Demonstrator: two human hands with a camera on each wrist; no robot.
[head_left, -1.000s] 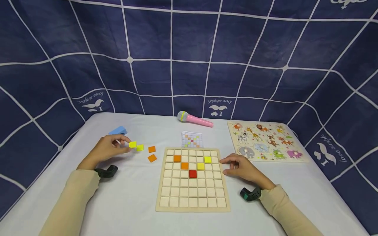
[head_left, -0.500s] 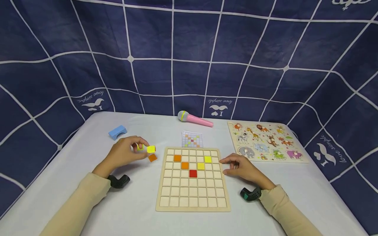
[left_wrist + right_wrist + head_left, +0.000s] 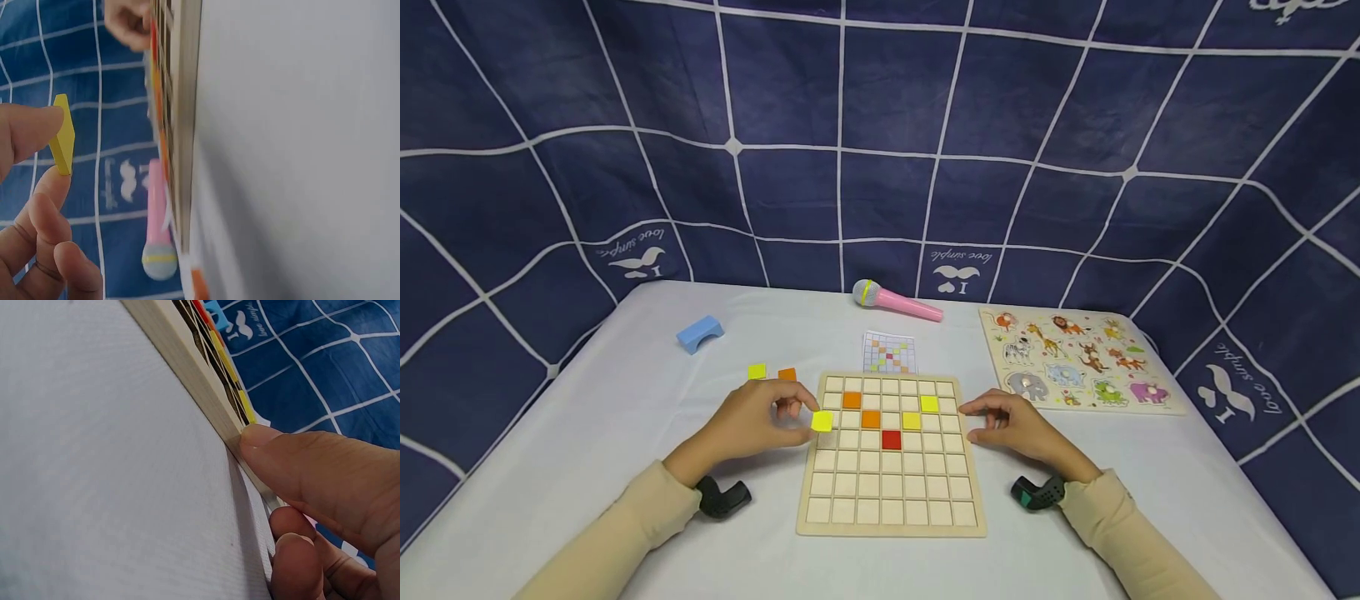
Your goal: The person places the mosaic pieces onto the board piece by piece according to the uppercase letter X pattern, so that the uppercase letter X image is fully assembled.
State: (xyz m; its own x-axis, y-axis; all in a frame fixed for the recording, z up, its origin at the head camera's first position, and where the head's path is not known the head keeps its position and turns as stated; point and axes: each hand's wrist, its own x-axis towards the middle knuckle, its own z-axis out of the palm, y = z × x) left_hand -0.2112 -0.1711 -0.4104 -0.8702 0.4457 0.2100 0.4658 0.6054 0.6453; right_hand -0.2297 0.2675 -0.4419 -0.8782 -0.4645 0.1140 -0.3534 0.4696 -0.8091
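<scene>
Between thumb and forefinger my left hand [image 3: 756, 425] pinches a yellow square tile [image 3: 822, 422], held over the left edge of the wooden grid board [image 3: 891, 530]. The left wrist view shows this tile edge-on, above the board's level. My right hand [image 3: 1018, 429] touches the board's right edge with thumb and forefinger, spread apart along it; the right wrist view shows the thumb [image 3: 269, 447] against the rim. Set in the grid are two orange tiles [image 3: 852, 401], two yellow tiles [image 3: 929, 404] and a red tile [image 3: 891, 439].
Behind my left hand lie a loose yellow tile [image 3: 757, 371] and an orange tile [image 3: 787, 374]. A printed pattern card [image 3: 889, 352] lies beyond the board, with a pink toy microphone [image 3: 898, 302] farther back. A blue arch block [image 3: 700, 335] sits left, an animal puzzle [image 3: 1075, 358] right.
My left hand has carried the yellow tile rightward and nearer, from beside the loose tiles to the board's left edge. One loose orange tile is now hidden behind it. The right hand stays put.
</scene>
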